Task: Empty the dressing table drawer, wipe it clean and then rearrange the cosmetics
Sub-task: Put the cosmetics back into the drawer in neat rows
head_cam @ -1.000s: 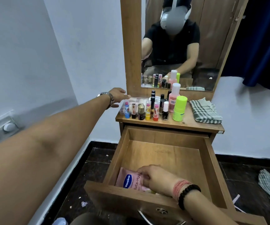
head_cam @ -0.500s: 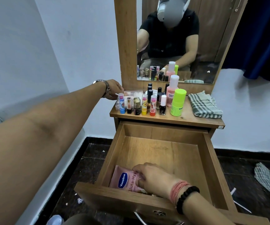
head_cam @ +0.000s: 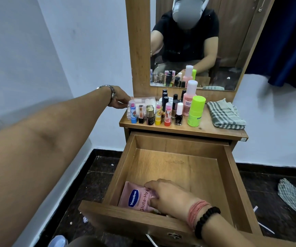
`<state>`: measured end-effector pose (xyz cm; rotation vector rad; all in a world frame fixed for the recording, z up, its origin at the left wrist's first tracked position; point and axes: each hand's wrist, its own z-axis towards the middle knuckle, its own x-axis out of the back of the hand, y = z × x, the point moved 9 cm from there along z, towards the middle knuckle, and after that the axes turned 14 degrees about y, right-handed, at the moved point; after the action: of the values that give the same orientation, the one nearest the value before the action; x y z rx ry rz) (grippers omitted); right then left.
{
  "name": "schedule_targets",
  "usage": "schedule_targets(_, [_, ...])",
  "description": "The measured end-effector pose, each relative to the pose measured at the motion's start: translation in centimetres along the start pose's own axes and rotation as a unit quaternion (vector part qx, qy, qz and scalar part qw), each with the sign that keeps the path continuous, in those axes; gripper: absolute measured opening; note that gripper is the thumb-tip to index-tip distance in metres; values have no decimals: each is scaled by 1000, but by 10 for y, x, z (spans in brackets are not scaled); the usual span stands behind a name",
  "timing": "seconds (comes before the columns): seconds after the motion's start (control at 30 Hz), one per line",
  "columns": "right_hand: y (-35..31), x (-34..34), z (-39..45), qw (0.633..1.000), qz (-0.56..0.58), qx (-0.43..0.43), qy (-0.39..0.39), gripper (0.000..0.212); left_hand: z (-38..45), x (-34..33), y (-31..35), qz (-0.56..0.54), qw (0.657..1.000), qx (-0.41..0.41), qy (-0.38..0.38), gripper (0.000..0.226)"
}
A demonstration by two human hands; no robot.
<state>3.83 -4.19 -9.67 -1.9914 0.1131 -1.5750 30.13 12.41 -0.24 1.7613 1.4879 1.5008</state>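
Curled fingers of the right hand (head_cam: 168,196) grip a pink sachet (head_cam: 136,197) inside the drawer (head_cam: 232,184); the outstretched left hand (head_cam: 119,98) touches a clear box (head_cam: 147,100), grasp unclear.

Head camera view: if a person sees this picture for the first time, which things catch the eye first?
First, the open wooden drawer in the middle, almost bare, where the right hand holds a pink Vaseline pouch at the front left corner. Next, the row of colourful cosmetics standing on the dressing table top, with the left hand at its left end.
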Motion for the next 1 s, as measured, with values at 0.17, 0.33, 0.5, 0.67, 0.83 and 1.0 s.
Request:
schedule_targets(0.17, [0,1,0,1000,0,5,0,35,0,1,-10,-57,997,52,-18,9])
schedule_targets(0.33, [-1,1,0,1000,-8,7,0,36,10,14,-15,-109,993,40,16,12])
schedule_targets(0.5, [0,0,-1,1000,-5,4,3,36,6,21,-24,-150,987,48,22,11])
schedule_targets(0.67, [1,0,0,1000,-2,-1,5,34,8,42,-30,-197,978,38,50,12])
schedule_targets(0.83, [4,-4,3,1000,-8,-6,2,35,9,84,-47,-232,967,38,97,21])
schedule_targets(1.0, [9,-8,6,1000,3,-24,3,35,-11,129,-60,-229,966,12,117,18])
